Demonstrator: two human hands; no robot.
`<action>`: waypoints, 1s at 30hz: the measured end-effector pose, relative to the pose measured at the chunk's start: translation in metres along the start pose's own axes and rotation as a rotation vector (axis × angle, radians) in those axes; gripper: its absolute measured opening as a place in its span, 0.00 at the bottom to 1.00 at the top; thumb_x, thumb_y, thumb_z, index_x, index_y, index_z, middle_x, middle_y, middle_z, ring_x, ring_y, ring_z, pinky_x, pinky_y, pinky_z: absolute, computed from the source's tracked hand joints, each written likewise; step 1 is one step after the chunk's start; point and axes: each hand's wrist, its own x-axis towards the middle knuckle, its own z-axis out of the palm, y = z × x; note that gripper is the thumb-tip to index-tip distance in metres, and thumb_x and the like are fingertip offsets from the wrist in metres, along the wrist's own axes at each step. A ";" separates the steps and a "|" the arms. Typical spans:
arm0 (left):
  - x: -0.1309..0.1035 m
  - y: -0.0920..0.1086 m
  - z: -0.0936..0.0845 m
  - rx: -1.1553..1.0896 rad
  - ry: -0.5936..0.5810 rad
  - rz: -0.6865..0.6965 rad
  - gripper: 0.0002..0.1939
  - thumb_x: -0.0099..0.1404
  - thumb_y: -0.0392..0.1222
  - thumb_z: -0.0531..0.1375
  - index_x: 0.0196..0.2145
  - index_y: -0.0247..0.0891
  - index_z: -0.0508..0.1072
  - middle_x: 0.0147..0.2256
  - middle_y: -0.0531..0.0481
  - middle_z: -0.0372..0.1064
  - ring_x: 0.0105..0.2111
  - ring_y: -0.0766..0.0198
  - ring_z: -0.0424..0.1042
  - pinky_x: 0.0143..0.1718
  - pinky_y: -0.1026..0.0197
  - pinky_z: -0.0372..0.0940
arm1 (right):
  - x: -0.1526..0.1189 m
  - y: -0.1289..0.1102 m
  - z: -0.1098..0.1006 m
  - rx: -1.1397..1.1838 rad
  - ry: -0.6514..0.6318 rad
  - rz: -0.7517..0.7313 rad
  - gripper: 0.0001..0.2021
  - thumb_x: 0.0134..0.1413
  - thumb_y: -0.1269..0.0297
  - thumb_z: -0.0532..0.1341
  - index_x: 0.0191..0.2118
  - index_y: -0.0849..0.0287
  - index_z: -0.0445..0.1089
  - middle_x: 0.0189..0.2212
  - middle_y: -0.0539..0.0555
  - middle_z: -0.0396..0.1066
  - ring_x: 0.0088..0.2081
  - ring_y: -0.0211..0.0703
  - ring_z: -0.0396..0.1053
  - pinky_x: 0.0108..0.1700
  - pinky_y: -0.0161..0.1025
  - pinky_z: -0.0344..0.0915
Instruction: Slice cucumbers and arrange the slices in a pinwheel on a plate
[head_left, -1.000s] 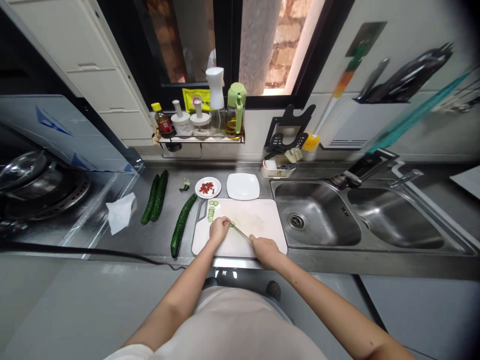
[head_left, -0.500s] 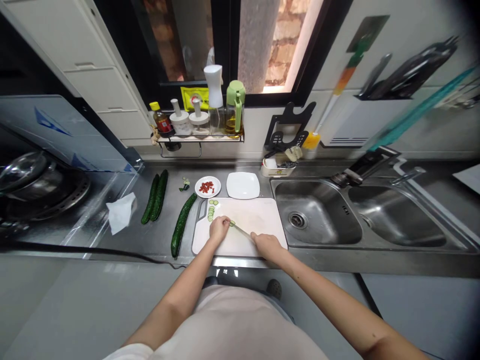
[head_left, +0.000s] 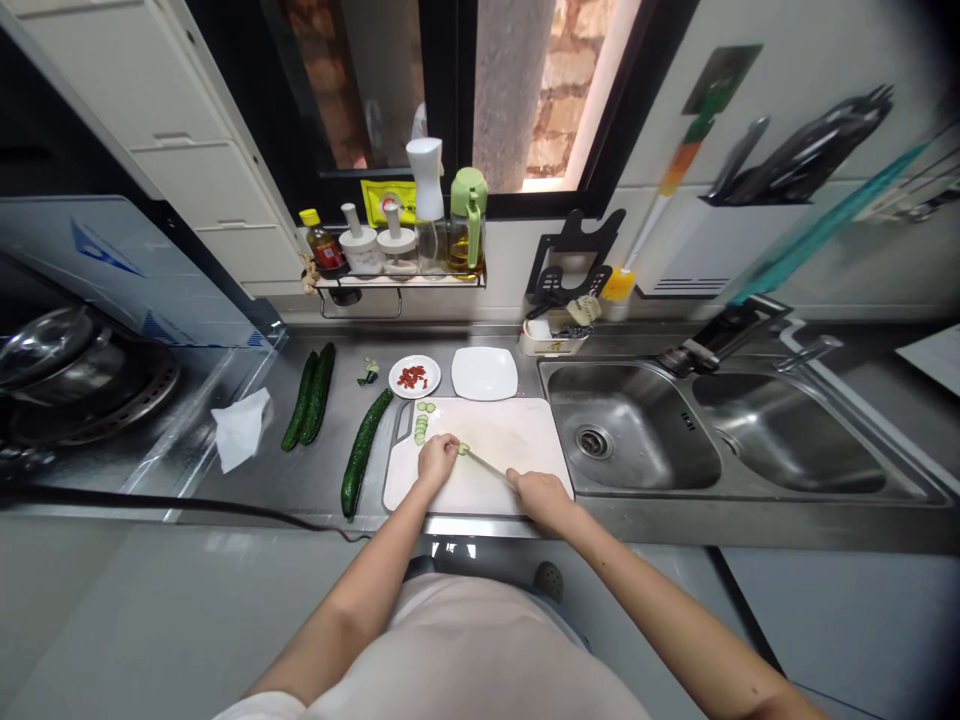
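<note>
My right hand [head_left: 540, 494] is closed around the handle of a knife [head_left: 487, 463], its thin blade slanting left across the white cutting board [head_left: 525, 425]. Close to the blade's tip lies a small green cucumber slice [head_left: 463, 449], pinched at the fingertips of my left hand [head_left: 438, 460]. My left palm hides part of what it grips. Several cut cucumber slices [head_left: 421, 428] rest in a short row at the board's left side. One whole cucumber [head_left: 365, 450] lies on the counter just left of the board.
Behind the board stand a plate of red chopped pieces [head_left: 412, 378] and a white square dish [head_left: 484, 373]. Two cucumbers [head_left: 318, 392] and a paper towel [head_left: 240, 430] lie further left. A double sink [head_left: 637, 430] borders the board's right; a condiment shelf [head_left: 401, 280] hangs above.
The knife's tip and the cucumber slice by it have shifted very slightly. Both hands keep nearly the same place, and the camera view has moved a little.
</note>
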 end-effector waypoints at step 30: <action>-0.019 0.012 0.004 0.111 0.024 0.104 0.12 0.66 0.43 0.53 0.44 0.40 0.73 0.40 0.45 0.67 0.44 0.58 0.66 0.46 0.59 0.60 | -0.009 0.014 0.024 0.300 0.132 0.431 0.14 0.62 0.66 0.45 0.50 0.58 0.59 0.38 0.60 0.74 0.41 0.48 0.72 0.36 0.38 0.57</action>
